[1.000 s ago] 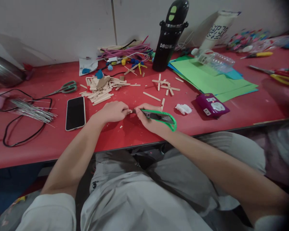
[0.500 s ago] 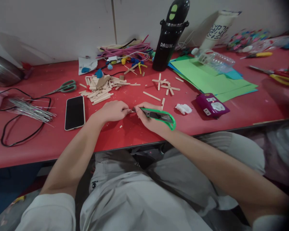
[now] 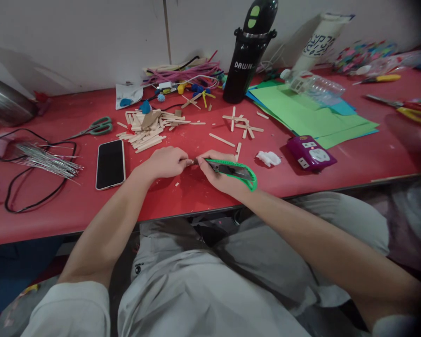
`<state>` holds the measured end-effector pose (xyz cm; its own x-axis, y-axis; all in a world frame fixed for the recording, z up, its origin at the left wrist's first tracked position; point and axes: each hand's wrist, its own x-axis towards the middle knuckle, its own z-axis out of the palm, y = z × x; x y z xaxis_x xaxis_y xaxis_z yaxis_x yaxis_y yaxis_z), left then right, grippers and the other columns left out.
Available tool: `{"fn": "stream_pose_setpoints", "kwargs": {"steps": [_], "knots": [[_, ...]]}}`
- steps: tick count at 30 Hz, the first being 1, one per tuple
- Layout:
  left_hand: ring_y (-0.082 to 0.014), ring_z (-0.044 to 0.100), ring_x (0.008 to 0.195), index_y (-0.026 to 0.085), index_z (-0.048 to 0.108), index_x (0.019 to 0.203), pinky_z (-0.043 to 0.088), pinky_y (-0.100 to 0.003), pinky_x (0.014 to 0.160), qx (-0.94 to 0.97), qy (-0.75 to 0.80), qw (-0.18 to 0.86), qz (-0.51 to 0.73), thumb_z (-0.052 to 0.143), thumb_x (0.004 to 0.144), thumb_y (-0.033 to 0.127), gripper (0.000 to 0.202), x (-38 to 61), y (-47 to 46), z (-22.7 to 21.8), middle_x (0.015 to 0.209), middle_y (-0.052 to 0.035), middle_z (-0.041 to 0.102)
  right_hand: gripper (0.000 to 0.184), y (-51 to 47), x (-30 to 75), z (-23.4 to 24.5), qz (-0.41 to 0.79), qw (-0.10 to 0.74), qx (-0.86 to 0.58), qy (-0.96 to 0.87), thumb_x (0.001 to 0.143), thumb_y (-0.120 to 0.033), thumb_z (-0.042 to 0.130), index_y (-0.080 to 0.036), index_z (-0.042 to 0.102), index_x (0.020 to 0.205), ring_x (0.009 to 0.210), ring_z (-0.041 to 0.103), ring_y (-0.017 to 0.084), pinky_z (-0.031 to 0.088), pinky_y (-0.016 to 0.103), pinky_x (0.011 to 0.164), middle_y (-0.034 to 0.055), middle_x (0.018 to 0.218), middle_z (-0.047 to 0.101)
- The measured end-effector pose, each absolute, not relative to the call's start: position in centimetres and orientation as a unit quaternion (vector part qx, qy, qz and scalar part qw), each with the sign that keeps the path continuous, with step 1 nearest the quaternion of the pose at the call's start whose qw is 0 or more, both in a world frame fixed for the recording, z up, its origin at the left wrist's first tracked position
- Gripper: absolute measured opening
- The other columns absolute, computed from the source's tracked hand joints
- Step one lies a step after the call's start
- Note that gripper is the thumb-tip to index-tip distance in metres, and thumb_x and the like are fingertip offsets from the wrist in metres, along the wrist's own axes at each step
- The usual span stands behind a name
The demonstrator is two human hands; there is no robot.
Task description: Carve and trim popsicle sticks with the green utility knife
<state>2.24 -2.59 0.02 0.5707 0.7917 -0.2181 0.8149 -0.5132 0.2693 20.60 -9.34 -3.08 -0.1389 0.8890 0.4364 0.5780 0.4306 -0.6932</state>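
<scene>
My right hand is closed around a green utility knife, its blade end pointing left. The fingers of my left hand are pinched on a small pale wooden craft stick, mostly hidden by the fingers. The knife's tip meets or nearly meets that stick; contact is too small to make out. Just beyond my left hand lies a heap of craft sticks. Past my right hand are a few crossed sticks and a loose stick. A tiny wooden chip rests near the front edge.
On the red table are a phone, scissors and metal wires at left. A black bottle stands behind. Green paper, a purple power adapter, white tissue and pliers lie to the right.
Both hands stay almost in place, with the knife still against or close to the stick. The whole view has shifted very slightly.
</scene>
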Motion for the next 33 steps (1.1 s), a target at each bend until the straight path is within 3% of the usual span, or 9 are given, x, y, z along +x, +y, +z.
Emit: {"fn": "stream_pose_setpoints", "kwargs": {"steps": [15,22,33], "knots": [[-0.0154,0.043,0.057,0.021,0.053,0.063,0.026,-0.031,0.057,0.865,0.462,0.194,-0.033,0.042,0.088,0.043,0.036,2.17,-2.48,0.25,0.063,-0.0034,0.056,0.023,-9.45,20.77,-2.44,0.196,0.408,-0.512,-0.730,0.095,-0.040,0.050,-0.023,0.062,0.085,0.073,0.066,0.016,0.049,0.028,0.071,0.0023,0.078,0.071],[-0.0156,0.044,0.058,0.020,0.055,0.063,0.025,-0.031,0.058,0.866,0.459,0.193,-0.030,0.043,0.086,0.039,0.032,2.19,-2.38,0.09,0.064,-0.0039,0.058,0.023,-9.38,20.56,-2.73,0.196,0.425,-0.504,-0.726,0.095,-0.037,0.050,-0.022,0.063,0.084,0.071,0.066,0.016,0.047,0.026,0.069,0.0027,0.076,0.071],[-0.0149,0.044,0.059,0.020,0.054,0.065,0.026,-0.031,0.058,0.867,0.464,0.177,-0.037,0.041,0.089,0.045,0.037,2.30,-2.46,0.08,0.068,-0.0041,0.060,0.023,-9.40,20.60,-2.71,0.204,0.413,-0.499,-0.734,0.093,-0.037,0.051,-0.021,0.063,0.082,0.067,0.063,0.014,0.046,0.025,0.066,0.0019,0.072,0.069]]}}
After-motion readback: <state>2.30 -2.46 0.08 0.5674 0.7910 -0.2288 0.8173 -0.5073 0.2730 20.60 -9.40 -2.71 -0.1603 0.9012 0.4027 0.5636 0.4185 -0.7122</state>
